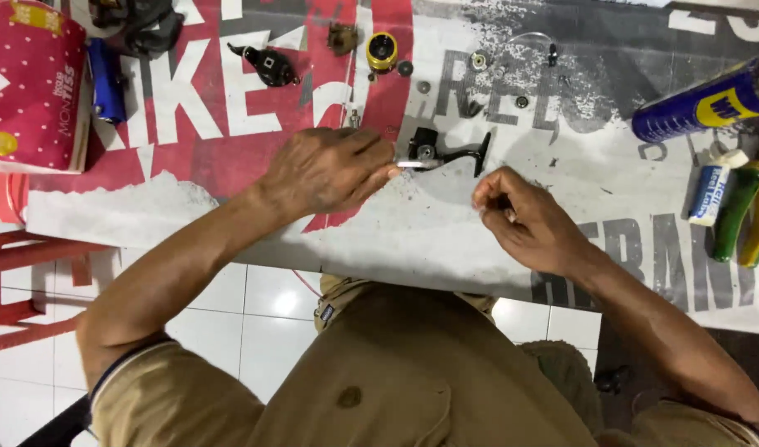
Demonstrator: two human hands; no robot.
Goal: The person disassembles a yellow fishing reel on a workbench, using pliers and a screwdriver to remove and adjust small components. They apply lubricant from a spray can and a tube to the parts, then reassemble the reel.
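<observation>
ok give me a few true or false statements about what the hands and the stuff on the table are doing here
1. The left hand grips a black and silver mechanical part on the table. True.
2. The right hand holds the blue spray can. False: the can lies apart at the table's right edge; the right hand pinches something too small to tell.
3. A yellow ringed cylinder sits on the table beyond the hands. True.
4. The red dotted tissue pack is beside the right hand. False: it lies at the far left.
5. The two hands touch each other. False: they are apart.
</observation>
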